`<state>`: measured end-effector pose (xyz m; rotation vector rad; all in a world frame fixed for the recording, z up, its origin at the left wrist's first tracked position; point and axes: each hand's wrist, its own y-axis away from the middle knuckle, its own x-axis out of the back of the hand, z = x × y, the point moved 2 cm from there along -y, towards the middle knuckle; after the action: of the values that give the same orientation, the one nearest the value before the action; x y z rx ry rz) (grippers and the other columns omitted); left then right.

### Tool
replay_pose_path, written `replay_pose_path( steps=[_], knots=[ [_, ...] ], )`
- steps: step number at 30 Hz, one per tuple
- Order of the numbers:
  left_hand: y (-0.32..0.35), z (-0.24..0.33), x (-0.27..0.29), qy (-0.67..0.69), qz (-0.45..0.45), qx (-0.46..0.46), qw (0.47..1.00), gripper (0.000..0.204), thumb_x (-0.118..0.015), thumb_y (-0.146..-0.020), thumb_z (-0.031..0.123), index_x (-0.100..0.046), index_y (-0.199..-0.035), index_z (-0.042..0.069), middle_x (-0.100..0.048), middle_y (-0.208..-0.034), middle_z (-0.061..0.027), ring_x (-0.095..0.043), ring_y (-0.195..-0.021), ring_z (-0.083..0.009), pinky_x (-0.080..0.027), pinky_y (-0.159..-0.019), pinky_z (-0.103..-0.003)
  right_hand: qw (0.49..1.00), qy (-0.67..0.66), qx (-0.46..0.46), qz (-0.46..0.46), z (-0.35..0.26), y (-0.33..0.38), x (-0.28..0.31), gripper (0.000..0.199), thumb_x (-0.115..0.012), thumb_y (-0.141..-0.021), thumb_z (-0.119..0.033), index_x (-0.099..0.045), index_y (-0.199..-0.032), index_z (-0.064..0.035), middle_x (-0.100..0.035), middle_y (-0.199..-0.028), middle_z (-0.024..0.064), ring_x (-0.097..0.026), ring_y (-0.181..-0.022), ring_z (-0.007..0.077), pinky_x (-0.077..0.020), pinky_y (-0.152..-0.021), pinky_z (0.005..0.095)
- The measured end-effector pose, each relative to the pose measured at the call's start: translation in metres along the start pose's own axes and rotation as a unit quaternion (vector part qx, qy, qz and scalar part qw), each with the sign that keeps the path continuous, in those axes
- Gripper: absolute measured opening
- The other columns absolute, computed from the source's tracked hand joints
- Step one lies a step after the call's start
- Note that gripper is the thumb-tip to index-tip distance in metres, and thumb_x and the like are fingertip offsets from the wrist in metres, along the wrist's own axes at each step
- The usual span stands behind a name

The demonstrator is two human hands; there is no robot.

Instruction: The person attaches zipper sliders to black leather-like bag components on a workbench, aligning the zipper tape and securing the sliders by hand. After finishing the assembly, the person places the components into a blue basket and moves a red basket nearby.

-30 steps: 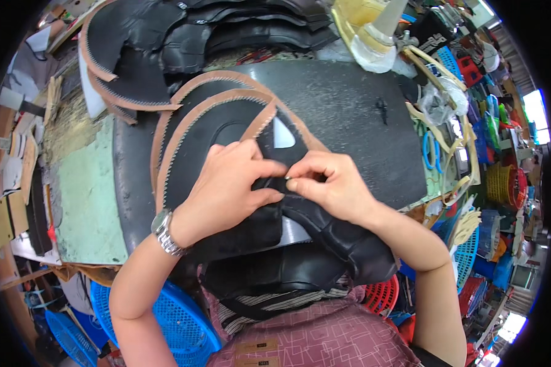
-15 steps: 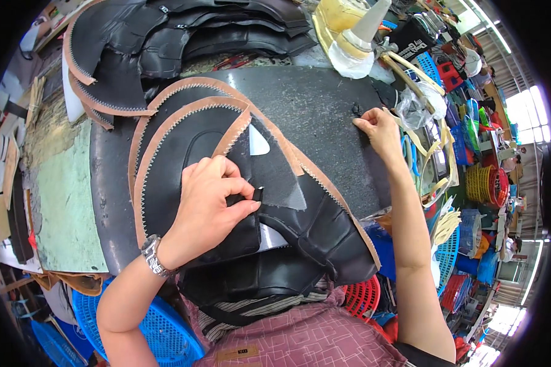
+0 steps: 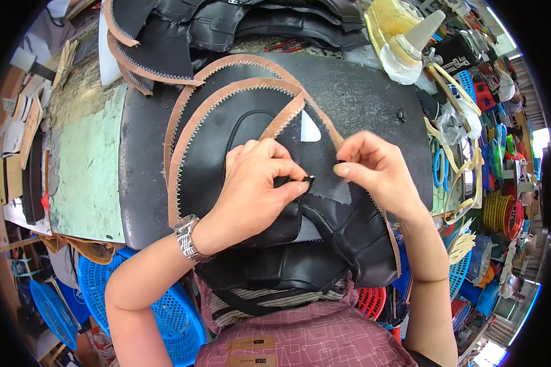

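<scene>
A black leather boot upper point(image 3: 214, 165) with a tan zigzag-stitched edge lies across the near edge of the black work board and hangs toward me. My left hand point(image 3: 257, 186) is closed on it, thumb and forefinger pinching the end of a narrow black strip point(image 3: 310, 181), likely a zipper tape. Just to the right, my right hand point(image 3: 373, 171) pinches a tiny black piece point(image 3: 339, 164) above a grey mesh lining flap point(image 3: 333, 186). What that piece is, I cannot make out. A white teardrop-shaped patch point(image 3: 310, 128) shows behind the hands.
More black uppers point(image 3: 269, 27) are stacked at the back. A small heap of black bits point(image 3: 401, 115) sits on the black board point(image 3: 373, 85). A yellow container with a grey cone point(image 3: 423, 32) stands back right, blue-handled scissors point(image 3: 439, 168) lie right, and blue baskets point(image 3: 177, 312) sit below.
My right hand has come from the heap of black bits to beside my left hand, now with a tiny black piece. The left hand keeps its pinch. The whole view has shifted.
</scene>
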<state>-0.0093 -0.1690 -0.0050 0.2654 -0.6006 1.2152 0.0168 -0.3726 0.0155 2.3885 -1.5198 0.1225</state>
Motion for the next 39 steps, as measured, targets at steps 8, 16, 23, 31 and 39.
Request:
replay_pose_path(
  steps=[8,16,23,31,39],
  knots=[
    [0.001,0.0,-0.001,-0.014,0.01,-0.006,1.0,0.011,-0.071,-0.073,0.018,-0.067,-0.078,0.009,-0.054,-0.086,-0.0008,-0.05,-0.09,-0.0181,-0.03,-0.088,-0.034,0.84,0.423,0.33,0.078,0.001,-0.011,-0.032,0.008,-0.064,-0.07,-0.004,-0.058,-0.075,-0.0022,-0.055,-0.075,0.0091,-0.057,-0.074,0.0271,-0.0482,-0.064,0.0341],
    [0.002,-0.001,-0.001,-0.01,0.023,-0.003,1.0,0.011,-0.069,-0.074,0.017,-0.065,-0.077,0.008,-0.054,-0.086,-0.002,-0.05,-0.09,-0.0186,-0.029,-0.088,-0.035,0.972,0.14,0.187,0.025,-0.003,-0.012,-0.021,0.016,-0.067,-0.078,-0.008,-0.064,-0.092,0.0001,-0.063,-0.08,0.0075,-0.061,-0.074,0.0147,-0.0472,-0.066,0.0257],
    [0.001,-0.002,-0.002,-0.006,0.021,-0.002,1.0,0.012,-0.069,-0.075,0.018,-0.064,-0.076,0.008,-0.053,-0.084,-0.0015,-0.05,-0.088,-0.0186,-0.029,-0.087,-0.035,0.994,0.074,0.076,-0.007,-0.005,-0.014,-0.027,0.015,-0.066,-0.08,-0.008,-0.064,-0.093,-0.001,-0.06,-0.081,0.0026,-0.055,-0.072,0.0063,-0.0453,-0.065,0.022],
    [0.001,-0.003,-0.003,-0.01,0.028,-0.011,1.0,0.011,-0.069,-0.075,0.019,-0.066,-0.078,0.009,-0.053,-0.085,-0.0014,-0.05,-0.089,-0.0185,-0.029,-0.087,-0.036,0.983,0.104,0.153,0.013,-0.003,-0.015,-0.029,0.015,-0.066,-0.078,-0.007,-0.065,-0.092,-0.0017,-0.064,-0.083,0.0072,-0.06,-0.073,0.0122,-0.0476,-0.066,0.0257],
    [0.002,-0.003,-0.004,0.002,0.033,-0.001,0.999,0.011,-0.068,-0.075,0.019,-0.067,-0.079,0.009,-0.052,-0.085,-0.0013,-0.049,-0.089,-0.0184,-0.029,-0.088,-0.035,0.992,0.086,0.089,0.011,-0.004,-0.013,-0.031,0.013,-0.064,-0.082,-0.009,-0.065,-0.091,0.0003,-0.065,-0.082,0.0061,-0.059,-0.074,0.0107,-0.0472,-0.068,0.0255]
  ],
)
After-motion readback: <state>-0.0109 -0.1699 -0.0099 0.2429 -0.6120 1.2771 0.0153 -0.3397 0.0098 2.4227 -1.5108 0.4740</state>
